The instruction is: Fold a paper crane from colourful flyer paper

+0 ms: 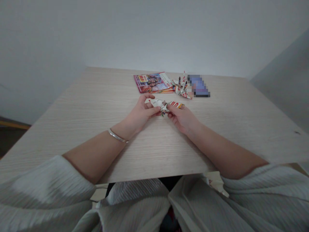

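Observation:
Between my two hands is a folded paper figure, made from printed white paper with red and yellow marks; its wing-like ends point left and right. My left hand, with a silver bangle at the wrist, pinches its left part between thumb and fingers. On the other side my right hand grips the right part, thumb on top. The fingers cover some of the folds in the middle. Just beyond, a second folded paper figure, shaped like a crane, stands on the table.
A small stack of colourful printed flyers lies at the back of the wooden table. To the right of the crane-like figure is a pixelated dark rectangular object. A wall rises behind the table's far edge.

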{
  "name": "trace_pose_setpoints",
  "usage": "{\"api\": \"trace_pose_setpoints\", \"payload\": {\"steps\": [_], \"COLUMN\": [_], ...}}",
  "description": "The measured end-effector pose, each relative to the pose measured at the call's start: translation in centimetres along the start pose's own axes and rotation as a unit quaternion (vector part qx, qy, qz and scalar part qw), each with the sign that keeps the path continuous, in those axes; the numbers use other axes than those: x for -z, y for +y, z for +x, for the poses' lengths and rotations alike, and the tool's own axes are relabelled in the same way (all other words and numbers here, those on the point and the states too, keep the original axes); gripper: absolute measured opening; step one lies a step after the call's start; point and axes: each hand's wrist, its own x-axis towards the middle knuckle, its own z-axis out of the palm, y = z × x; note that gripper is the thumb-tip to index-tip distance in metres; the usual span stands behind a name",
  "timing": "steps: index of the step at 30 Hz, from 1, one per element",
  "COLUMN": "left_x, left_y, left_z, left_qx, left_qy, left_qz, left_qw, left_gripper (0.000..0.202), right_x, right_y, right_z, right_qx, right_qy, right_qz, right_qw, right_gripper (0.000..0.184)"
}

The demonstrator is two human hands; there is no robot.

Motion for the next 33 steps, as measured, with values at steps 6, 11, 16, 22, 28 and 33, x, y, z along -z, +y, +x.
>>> {"api": "trace_pose_setpoints", "payload": {"steps": [6, 11, 16, 22, 28, 33], "left_x": [-0.2, 0.3, 0.3, -0.4, -0.2, -0.1], "left_y": [0.2, 0.1, 0.2, 1.4, 0.9, 0.7], "left_z": [-0.2, -0.2, -0.4, -1.1, -0.6, -0.3], "left_qx": [-0.035, -0.111, -0.102, -0.240, -0.156, -0.136], "left_qy": [0.010, 0.010, 0.050, 0.055, 0.059, 0.086], "left_qz": [0.027, 0.096, 0.233, 0.328, 0.249, 0.198], "left_qw": [0.999, 0.989, 0.966, 0.912, 0.954, 0.967], "left_gripper": [0.040, 0.053, 0.038, 0.038, 0.021, 0.025], "right_x": [0.5, 0.7, 0.6, 1.1, 0.8, 0.3], "right_y": [0.6, 0.8, 0.8, 1.4, 1.5, 0.8], "right_z": [0.5, 0.8, 0.8, 1.3, 1.5, 0.6], "right_qx": [0.039, 0.074, 0.090, 0.119, 0.123, 0.146], "right_qy": [-0.013, -0.020, -0.024, -0.002, -0.038, -0.022], "right_qz": [-0.047, -0.096, -0.125, -0.196, -0.160, -0.158], "right_qw": [0.998, 0.992, 0.988, 0.973, 0.979, 0.976], "right_gripper": [0.022, 0.032, 0.032, 0.030, 0.025, 0.034]}}
